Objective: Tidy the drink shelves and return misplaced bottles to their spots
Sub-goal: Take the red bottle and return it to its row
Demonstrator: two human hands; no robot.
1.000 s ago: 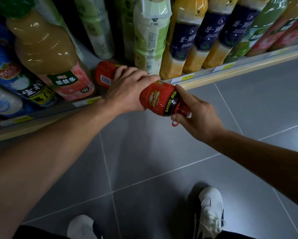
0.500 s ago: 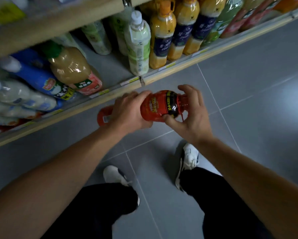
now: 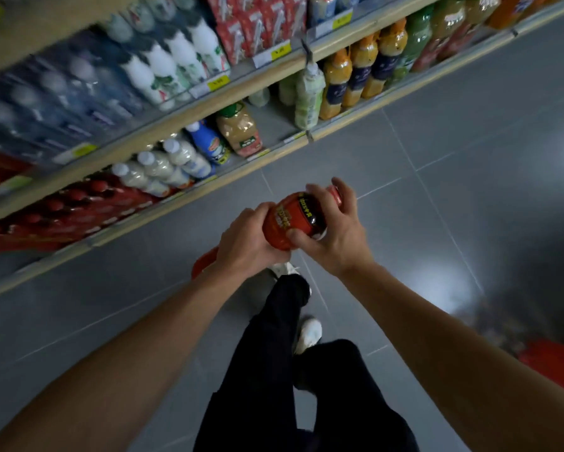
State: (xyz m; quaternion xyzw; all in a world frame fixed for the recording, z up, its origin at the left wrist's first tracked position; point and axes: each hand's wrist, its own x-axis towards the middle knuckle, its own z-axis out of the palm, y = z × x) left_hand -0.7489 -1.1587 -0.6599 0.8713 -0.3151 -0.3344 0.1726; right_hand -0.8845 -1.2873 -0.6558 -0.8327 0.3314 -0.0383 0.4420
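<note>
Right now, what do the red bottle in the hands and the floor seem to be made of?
Red bottle: probably plastic, glossy, with a printed wrap label; highlights glint on its rounded shoulder.
Floor: apparently grey glazed tile; thin grout lines and a soft light reflection show.

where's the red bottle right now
In the head view, the red bottle is centre frame, held between the left hand and right hand over the grey floor, off the shelves.

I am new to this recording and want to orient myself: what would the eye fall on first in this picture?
First, the red plastic bottle with a black label band, gripped by the left hand and the right hand above the grey tiled floor. Behind it, the wooden shelves hold rows of white, yellow and red drinks.
</note>
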